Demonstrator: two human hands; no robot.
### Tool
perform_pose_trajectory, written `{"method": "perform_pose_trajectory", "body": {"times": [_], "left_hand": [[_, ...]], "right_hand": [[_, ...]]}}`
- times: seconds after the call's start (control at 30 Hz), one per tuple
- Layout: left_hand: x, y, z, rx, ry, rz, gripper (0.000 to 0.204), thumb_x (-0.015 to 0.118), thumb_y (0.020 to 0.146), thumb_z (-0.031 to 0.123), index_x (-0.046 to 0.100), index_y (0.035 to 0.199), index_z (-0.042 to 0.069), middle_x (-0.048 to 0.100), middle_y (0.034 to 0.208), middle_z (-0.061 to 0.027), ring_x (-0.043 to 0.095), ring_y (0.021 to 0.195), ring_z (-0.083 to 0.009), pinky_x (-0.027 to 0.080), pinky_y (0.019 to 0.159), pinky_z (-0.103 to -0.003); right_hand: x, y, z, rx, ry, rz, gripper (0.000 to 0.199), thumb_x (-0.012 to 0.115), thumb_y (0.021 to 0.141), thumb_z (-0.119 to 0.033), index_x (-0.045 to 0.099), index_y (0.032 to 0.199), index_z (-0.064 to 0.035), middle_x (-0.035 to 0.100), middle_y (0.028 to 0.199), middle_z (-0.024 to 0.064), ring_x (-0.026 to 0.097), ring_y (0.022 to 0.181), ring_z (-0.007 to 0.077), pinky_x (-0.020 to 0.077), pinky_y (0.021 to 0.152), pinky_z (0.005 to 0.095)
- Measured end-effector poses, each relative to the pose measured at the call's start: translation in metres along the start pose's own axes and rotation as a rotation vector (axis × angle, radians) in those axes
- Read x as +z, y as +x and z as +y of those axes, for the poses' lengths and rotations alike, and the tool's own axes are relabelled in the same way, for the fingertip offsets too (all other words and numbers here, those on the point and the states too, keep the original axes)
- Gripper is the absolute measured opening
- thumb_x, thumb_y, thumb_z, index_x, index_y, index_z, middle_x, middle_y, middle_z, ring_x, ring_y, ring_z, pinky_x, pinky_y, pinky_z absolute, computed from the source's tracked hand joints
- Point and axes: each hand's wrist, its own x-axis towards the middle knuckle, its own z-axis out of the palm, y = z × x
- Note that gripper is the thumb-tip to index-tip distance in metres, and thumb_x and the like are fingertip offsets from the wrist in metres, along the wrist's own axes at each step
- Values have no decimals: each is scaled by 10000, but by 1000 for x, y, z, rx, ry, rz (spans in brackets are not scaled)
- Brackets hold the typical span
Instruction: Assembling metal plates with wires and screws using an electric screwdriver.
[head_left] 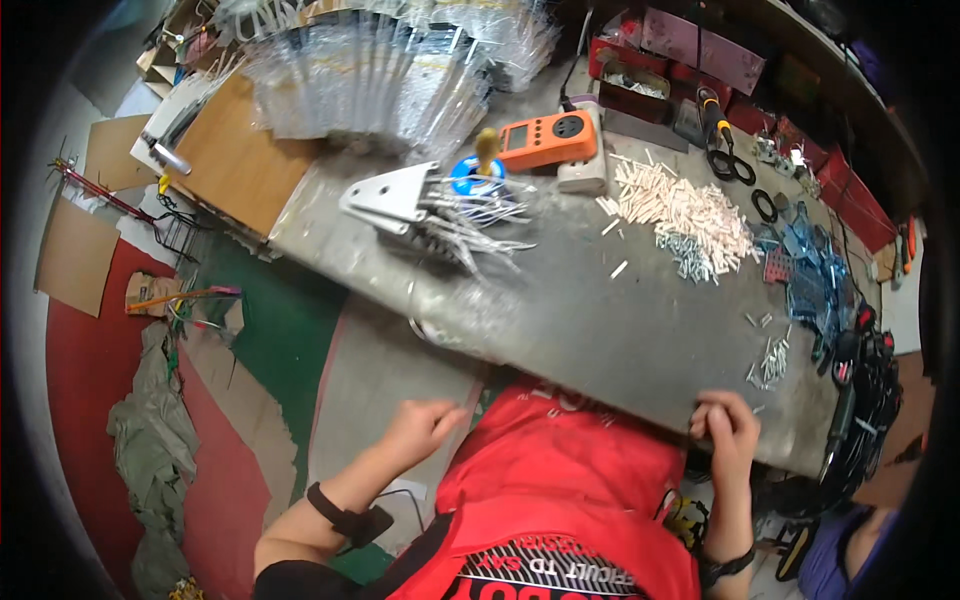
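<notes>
On workbench edge | right hand [726, 428] gripping bench [600, 330] | left hand [420, 428] loosely curled, apparently empty | red bins [640, 85] hold small parts

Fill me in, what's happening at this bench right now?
A person in a red shirt stands at a grey workbench. The right hand grips the bench's near edge; the left hand hangs off the bench by the waist, holding nothing visible. Farther back lie a heap of white sticks, an orange meter and bundled metal pins, all untouched.
</notes>
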Motion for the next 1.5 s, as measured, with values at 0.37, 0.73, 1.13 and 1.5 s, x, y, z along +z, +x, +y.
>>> {"method": "perform_pose_trajectory", "body": {"times": [0.37,0.73,1.13,1.5], "left_hand": [[-167,111,54,495,502,483,717,739,664,21,455,1319,86,422,1366,-172,402,1263,-342,350,1037,-394],[-114,189,92,497,560,401,528,626,751,-42,499,1256,43,516,1151,-159,505,1055,-334,400,907,-364],[45,237,242,-306,-891,-380,329,552,872,175,525,1130,-27,630,992,-108,621,892,-195,499,783,-319],[86,226,205,-151,-1117,-553,363,592,868,67,469,1205,8,599,981,-36,564,860,-82,465,728,-224]], "right_hand": [[14,-12,16,20,41,66,162,529,899,-91,629,980,7,561,698,9,453,563,42,348,485,191],[-117,3,25,-47,-182,299,168,535,885,-65,652,992,-9,601,740,6,508,638,55,433,583,215],[-220,228,0,-386,-1447,448,79,607,767,-164,659,791,-109,571,856,75,598,825,248,504,659,378],[-54,144,-34,-847,-770,221,98,671,729,-43,625,815,-53,564,738,77,577,648,238,477,574,332]]}}
